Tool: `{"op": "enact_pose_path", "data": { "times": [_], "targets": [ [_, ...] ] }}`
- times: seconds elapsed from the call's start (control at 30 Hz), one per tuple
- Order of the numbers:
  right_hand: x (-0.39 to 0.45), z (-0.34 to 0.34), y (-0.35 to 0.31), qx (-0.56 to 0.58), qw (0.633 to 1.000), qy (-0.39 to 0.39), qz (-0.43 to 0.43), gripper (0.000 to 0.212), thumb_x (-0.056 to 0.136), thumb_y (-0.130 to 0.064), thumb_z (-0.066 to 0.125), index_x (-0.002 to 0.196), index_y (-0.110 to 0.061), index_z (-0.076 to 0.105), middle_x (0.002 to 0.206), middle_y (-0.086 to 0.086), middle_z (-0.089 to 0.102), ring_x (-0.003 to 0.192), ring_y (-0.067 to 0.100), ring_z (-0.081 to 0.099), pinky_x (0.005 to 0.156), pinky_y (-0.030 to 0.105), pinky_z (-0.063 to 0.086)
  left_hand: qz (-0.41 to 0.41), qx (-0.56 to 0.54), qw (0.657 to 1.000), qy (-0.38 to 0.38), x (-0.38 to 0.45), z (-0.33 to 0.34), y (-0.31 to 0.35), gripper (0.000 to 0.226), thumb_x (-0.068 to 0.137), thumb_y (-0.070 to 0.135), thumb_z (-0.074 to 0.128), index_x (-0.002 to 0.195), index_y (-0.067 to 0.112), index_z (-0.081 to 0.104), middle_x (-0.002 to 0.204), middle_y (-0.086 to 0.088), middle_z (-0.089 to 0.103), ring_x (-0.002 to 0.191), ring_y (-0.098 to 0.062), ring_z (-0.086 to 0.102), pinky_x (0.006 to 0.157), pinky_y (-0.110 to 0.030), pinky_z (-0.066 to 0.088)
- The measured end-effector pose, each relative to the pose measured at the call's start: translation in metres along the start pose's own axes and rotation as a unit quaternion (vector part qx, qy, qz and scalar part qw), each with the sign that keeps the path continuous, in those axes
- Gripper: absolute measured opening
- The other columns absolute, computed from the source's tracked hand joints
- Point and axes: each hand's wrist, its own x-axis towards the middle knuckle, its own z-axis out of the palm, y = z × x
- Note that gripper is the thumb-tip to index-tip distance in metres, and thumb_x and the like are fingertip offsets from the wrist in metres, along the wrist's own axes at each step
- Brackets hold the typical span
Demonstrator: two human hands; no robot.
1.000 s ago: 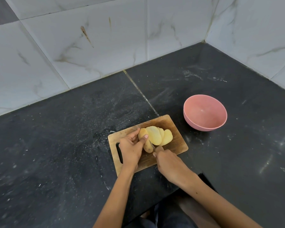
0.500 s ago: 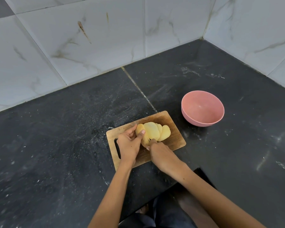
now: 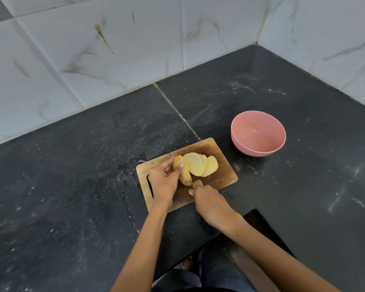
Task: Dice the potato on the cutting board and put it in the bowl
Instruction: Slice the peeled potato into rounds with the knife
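On the wooden cutting board (image 3: 223,173), unsliced potato end (image 3: 182,171) is gripped by left hand (image 3: 163,182); knife (image 3: 191,182) is clamped in right hand (image 3: 209,202); slices (image 3: 200,167) fanned toward 3 o'clock.

Soft even light, sharp focus, wide-angle edge bending

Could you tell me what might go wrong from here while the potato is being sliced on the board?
1. The left hand grips the last potato piece with its thumb close to the knife held by the right hand; a slip could nick it.
2. The cut slices lean on each other and may slide about when diced.
3. The bowl stands apart from the cutting board, so pieces could drop onto the counter in transfer.
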Motion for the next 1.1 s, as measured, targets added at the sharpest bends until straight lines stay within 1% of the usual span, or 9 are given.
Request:
{"op": "enact_pose_path", "data": {
  "times": [0.1, 0.23, 0.33, 0.43, 0.63, 0.7, 0.8, 0.97, 1.1],
  "targets": [
    [-0.011, 0.002, 0.002, -0.006, 1.000, -0.002, 0.011, 0.022, 0.105, -0.025, 0.030, 0.113, -0.008, 0.041, 0.088, 0.006, 0.046, 0.089, 0.025, 0.057, 0.071, 0.033, 0.039, 0.002, 0.005, 1.000, 0.000, -0.001, -0.001, 0.000, 0.045, 0.083, 0.009, 0.071, 0.126, 0.004, 0.059, 0.116, -0.004, 0.068, 0.105, -0.009, 0.064, 0.092, -0.039, 0.053],
    [0.013, -0.008, -0.005, 0.013, 1.000, -0.001, 0.008, 0.025, 0.105, -0.024, 0.033, 0.119, -0.007, 0.044, 0.096, 0.007, 0.053, 0.094, 0.023, 0.060, 0.079, 0.035, 0.049, 0.010, 0.012, 1.000, -0.004, 0.001, 0.001, 0.002, 0.042, 0.083, 0.007, 0.070, 0.124, 0.004, 0.061, 0.114, -0.004, 0.068, 0.102, -0.007, 0.065, 0.090, -0.038, 0.054],
    [0.006, -0.001, -0.001, 0.013, 1.000, -0.009, 0.017, 0.024, 0.105, -0.024, 0.033, 0.117, -0.008, 0.045, 0.096, 0.007, 0.053, 0.091, 0.022, 0.059, 0.074, 0.033, 0.045, 0.009, 0.019, 1.000, -0.001, 0.000, -0.001, 0.004, 0.043, 0.082, 0.007, 0.071, 0.124, 0.004, 0.061, 0.114, -0.004, 0.068, 0.102, -0.006, 0.065, 0.090, -0.038, 0.054],
    [-0.011, 0.007, 0.006, -0.006, 0.999, -0.015, 0.028, 0.023, 0.105, -0.025, 0.034, 0.117, -0.008, 0.044, 0.103, 0.012, 0.057, 0.095, 0.026, 0.060, 0.072, 0.033, 0.041, 0.010, 0.022, 1.000, -0.004, -0.001, -0.003, 0.002, 0.043, 0.083, 0.009, 0.071, 0.125, 0.006, 0.061, 0.114, -0.002, 0.068, 0.103, -0.007, 0.065, 0.090, -0.039, 0.054],
    [0.010, -0.005, -0.004, -0.005, 1.000, -0.003, 0.019, 0.028, 0.105, -0.025, 0.033, 0.118, -0.006, 0.047, 0.102, 0.010, 0.055, 0.099, 0.025, 0.059, 0.072, 0.030, 0.038, 0.017, 0.025, 1.000, -0.006, -0.001, -0.001, 0.004, 0.044, 0.084, 0.008, 0.070, 0.126, 0.005, 0.059, 0.117, -0.003, 0.066, 0.104, -0.004, 0.063, 0.091, -0.038, 0.054],
    [0.001, 0.002, 0.000, -0.017, 0.999, 0.000, 0.029, 0.024, 0.105, -0.021, 0.035, 0.119, -0.006, 0.046, 0.105, 0.011, 0.057, 0.101, 0.026, 0.059, 0.072, 0.031, 0.039, 0.012, 0.023, 1.000, -0.004, -0.001, -0.001, 0.003, 0.044, 0.084, 0.008, 0.070, 0.126, 0.006, 0.059, 0.117, -0.002, 0.067, 0.104, -0.004, 0.063, 0.092, -0.038, 0.053],
    [-0.010, 0.011, 0.007, -0.033, 0.998, -0.015, 0.049, 0.020, 0.104, -0.017, 0.036, 0.119, -0.005, 0.043, 0.115, 0.016, 0.058, 0.105, 0.032, 0.059, 0.078, 0.037, 0.044, -0.004, 0.020, 1.000, -0.011, -0.001, -0.004, 0.003, 0.046, 0.084, 0.010, 0.069, 0.128, 0.006, 0.057, 0.120, -0.003, 0.065, 0.108, -0.008, 0.062, 0.094, -0.039, 0.052],
    [0.000, 0.001, 0.003, -0.008, 0.999, -0.004, 0.035, 0.029, 0.105, -0.026, 0.033, 0.120, -0.005, 0.047, 0.112, 0.015, 0.058, 0.102, 0.029, 0.058, 0.074, 0.034, 0.040, 0.003, 0.031, 0.999, -0.014, 0.000, -0.004, 0.004, 0.046, 0.084, 0.010, 0.069, 0.129, 0.006, 0.057, 0.120, -0.004, 0.065, 0.108, -0.009, 0.062, 0.093, -0.038, 0.053],
    [-0.011, 0.010, 0.008, -0.028, 0.998, -0.022, 0.049, 0.026, 0.105, -0.021, 0.034, 0.122, -0.004, 0.044, 0.116, 0.018, 0.058, 0.106, 0.032, 0.059, 0.077, 0.037, 0.042, 0.000, 0.022, 1.000, -0.020, 0.000, -0.005, 0.005, 0.043, 0.086, 0.009, 0.066, 0.128, 0.004, 0.057, 0.119, -0.005, 0.065, 0.107, -0.011, 0.062, 0.085, -0.030, 0.056]
  ]
}}
